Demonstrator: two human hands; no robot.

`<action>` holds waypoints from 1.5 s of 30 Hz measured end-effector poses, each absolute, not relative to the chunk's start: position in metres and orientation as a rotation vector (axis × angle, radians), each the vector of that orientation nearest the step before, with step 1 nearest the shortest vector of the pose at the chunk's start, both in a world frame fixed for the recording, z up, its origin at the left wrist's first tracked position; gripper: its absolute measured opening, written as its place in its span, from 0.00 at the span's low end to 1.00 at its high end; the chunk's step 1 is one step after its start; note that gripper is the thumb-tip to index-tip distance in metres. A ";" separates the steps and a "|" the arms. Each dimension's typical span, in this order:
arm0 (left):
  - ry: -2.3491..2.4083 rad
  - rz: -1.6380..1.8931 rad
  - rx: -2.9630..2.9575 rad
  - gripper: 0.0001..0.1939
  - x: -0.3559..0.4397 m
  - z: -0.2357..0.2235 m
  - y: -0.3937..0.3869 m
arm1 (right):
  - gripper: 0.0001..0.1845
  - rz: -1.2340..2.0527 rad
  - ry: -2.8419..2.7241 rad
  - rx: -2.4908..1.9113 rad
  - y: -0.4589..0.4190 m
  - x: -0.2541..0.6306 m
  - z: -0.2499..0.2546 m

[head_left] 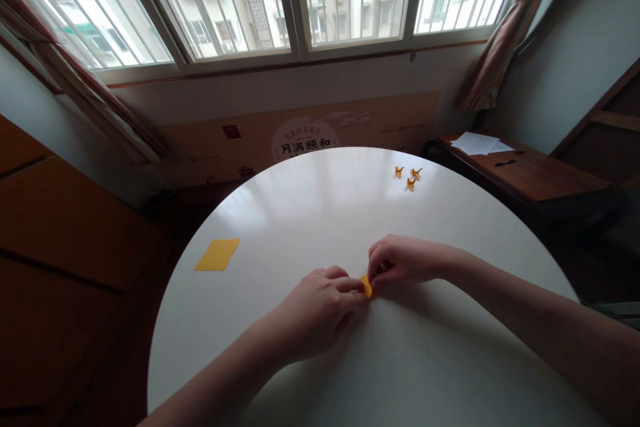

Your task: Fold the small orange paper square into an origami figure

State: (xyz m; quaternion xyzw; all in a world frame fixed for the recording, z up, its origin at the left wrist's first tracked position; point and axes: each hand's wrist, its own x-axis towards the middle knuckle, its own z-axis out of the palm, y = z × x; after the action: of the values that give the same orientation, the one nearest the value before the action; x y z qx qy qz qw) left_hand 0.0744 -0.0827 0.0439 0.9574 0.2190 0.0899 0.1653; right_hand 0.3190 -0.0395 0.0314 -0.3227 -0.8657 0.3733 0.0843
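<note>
A small folded piece of yellow paper lies on the round white table, pinched between both hands. My left hand presses its fingertips onto the paper's left side, fingers curled. My right hand pinches the paper's right side from above, fingers closed together. Most of the paper is hidden under the fingers.
A flat stack of yellow paper sheets lies at the table's left edge. Three small folded paper cranes stand at the far right of the table. A wooden side table with white papers and a pen stands to the right.
</note>
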 end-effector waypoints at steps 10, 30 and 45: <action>0.701 0.170 2.639 0.17 0.072 0.040 -0.085 | 0.07 0.969 -2.585 -1.071 -0.043 0.315 0.027; 0.708 0.153 2.647 0.18 0.072 0.036 -0.081 | 0.06 0.955 -2.489 -1.353 -0.048 0.307 0.028; 0.714 0.199 2.641 0.17 0.073 0.035 -0.078 | 0.05 0.925 -2.484 -1.386 -0.049 0.306 0.026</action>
State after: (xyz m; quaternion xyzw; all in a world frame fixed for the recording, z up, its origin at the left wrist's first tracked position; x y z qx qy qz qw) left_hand 0.0734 -0.0783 0.0352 0.9438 0.2551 0.0711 0.1979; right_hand 0.3059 -0.0491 0.0262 -0.4620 -0.8281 0.3083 0.0755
